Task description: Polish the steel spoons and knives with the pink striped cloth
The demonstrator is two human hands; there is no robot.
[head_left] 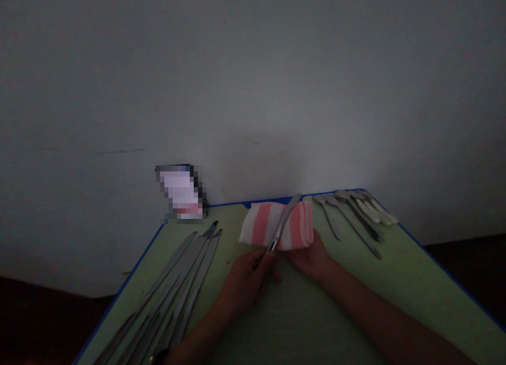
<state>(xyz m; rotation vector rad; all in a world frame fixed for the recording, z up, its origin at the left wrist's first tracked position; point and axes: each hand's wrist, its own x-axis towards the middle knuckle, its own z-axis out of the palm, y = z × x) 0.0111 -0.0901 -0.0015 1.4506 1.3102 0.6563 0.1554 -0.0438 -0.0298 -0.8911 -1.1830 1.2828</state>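
A metal table knife [283, 221] slants across a folded pink-and-white striped cloth [261, 223], its blade tip pointing up and away. My left hand [248, 278] is closed around the knife's handle, near the cloth's lower edge. Under the right part of the cloth is my right hand [310, 255], supporting it from below; most of its fingers are hidden by the cloth. The blade lies over the cloth's upper face, which is not folded over it.
Several knives [169, 291] lie in a bunch on the green table [316, 323] at the left. Several spoons [353, 217], some with white handles, lie at the back right. A blurred-out phone [184, 191] leans against the wall at the back left.
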